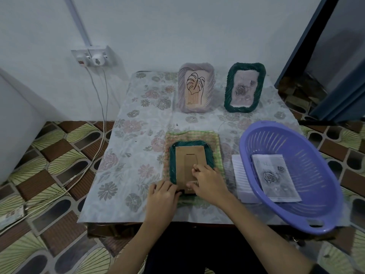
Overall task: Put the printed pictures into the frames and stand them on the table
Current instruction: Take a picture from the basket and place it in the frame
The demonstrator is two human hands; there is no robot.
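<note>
- Your left hand [163,194] rests at the near left corner of the dark green woven rectangular picture frame [173,165], its fingers curled onto the frame's near edge and pressing it down.
- Your right hand [207,181] lies on the brown cardboard backing board [183,155] of that frame, fingertips bent and pinching at the board near its fold-out stand; what exactly they nip is too small to tell.
- That frame lies face down on a green and pink checked cloth mat [214,139], near the middle of the table's front edge.
- The table [138,115] wears a pale flowered cover.
- Toward the far edge stand two finished frames: a pale lilac woven frame holding a line-drawn leaf print [195,89], and to its right a second dark green woven frame holding a grey rose print [245,88], both upright, a little apart.
- At the right front corner sits an oval purple slotted plastic basket [316,147], with a loose grey rose printed picture [274,177] lying inside.
- A white ribbed block [240,169] lies half under the basket's left rim.
</note>
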